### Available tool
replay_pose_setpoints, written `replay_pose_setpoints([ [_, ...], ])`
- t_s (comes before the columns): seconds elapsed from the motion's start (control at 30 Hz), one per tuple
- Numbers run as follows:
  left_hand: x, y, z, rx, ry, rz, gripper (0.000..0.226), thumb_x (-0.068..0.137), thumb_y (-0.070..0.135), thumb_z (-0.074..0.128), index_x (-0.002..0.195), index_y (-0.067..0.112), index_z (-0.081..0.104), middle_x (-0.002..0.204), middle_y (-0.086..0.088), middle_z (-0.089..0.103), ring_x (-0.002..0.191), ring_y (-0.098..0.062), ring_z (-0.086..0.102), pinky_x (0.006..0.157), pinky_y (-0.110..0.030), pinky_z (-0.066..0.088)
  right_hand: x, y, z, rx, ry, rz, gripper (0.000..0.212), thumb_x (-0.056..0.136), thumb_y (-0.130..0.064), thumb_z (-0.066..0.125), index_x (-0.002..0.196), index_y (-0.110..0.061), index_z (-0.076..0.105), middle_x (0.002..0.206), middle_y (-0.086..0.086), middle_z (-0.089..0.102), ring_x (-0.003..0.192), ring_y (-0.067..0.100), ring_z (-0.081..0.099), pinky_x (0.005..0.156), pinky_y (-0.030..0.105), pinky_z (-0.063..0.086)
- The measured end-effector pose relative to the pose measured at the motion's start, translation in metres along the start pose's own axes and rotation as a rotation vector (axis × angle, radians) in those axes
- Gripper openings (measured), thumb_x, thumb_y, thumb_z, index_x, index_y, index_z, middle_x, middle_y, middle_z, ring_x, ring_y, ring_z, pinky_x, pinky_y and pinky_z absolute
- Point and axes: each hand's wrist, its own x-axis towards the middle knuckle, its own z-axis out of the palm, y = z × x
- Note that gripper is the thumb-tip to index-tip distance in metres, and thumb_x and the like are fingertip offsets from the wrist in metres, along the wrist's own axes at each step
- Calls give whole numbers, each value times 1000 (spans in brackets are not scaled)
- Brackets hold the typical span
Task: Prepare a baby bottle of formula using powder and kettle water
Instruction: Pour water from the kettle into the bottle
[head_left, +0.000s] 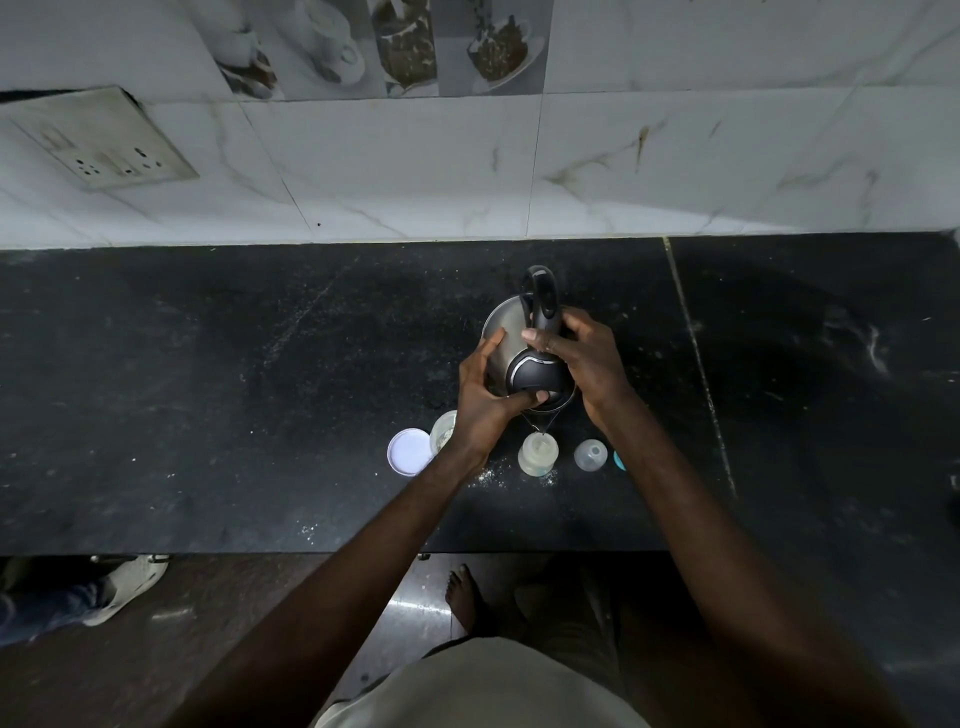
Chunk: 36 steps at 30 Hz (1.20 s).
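A steel kettle (506, 332) with a black lid and handle is tipped toward me above the open baby bottle (538, 453). Its spout sits just over the bottle's mouth, and a thin stream of water runs into it. My right hand (584, 358) grips the black handle. My left hand (485, 395) steadies the kettle, thumb on the steel body and fingers on the lid. The powder jar (442, 428) stands open to the left, partly hidden by my left wrist. Its white lid (409, 451) lies beside it.
A clear bottle cap (590, 455) and a teal piece (619, 460) lie right of the bottle. Spilled powder (491, 475) dots the black counter (208, 389). A tiled wall with a socket plate (104, 140) backs the counter. My bare foot (465, 597) and another person's sandalled foot (124, 584) are on the floor.
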Motion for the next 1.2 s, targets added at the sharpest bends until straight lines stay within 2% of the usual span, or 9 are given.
replay_pose_setpoints([
  [0.1,0,0,0,0,-2,4,111,50,23,98,149,36,49,157,-6,36,145,-26,47,111,-60,49,-1,1,-1,2,-3,-1,46,71,-34,93,113,-21,79,112,-7,78,101,14,78,77,23,61],
  [0.23,0,-1,0,-1,-3,11,112,50,24,98,150,34,50,158,-6,36,145,-26,47,112,-61,48,-1,1,-1,-2,1,1,50,70,-35,94,116,-19,79,117,-5,76,104,14,77,79,24,61],
  [0.57,-3,4,1,6,3,10,104,49,26,99,138,51,53,157,-4,35,145,-25,47,112,-59,49,-2,2,-2,0,1,9,52,69,-37,95,115,-22,79,114,-11,77,103,13,77,79,24,61],
  [0.77,-3,3,1,2,-7,2,110,49,24,98,147,40,51,157,-5,35,146,-27,46,112,-60,48,-3,1,-2,1,-7,6,50,70,-36,93,115,-21,78,116,-7,77,103,13,77,78,23,61],
  [0.93,-1,3,1,0,-17,-2,113,50,23,98,151,32,48,158,-5,35,146,-27,47,113,-59,48,-2,-1,-2,11,-11,3,37,74,-28,93,108,-21,80,112,-4,79,100,14,78,77,23,61],
  [1.2,-1,4,0,-16,-21,-10,110,51,24,99,147,42,49,158,-6,38,145,-28,48,112,-59,48,-2,-4,0,-6,-10,9,37,73,-29,93,108,-26,80,113,-8,78,101,13,77,76,22,61],
])
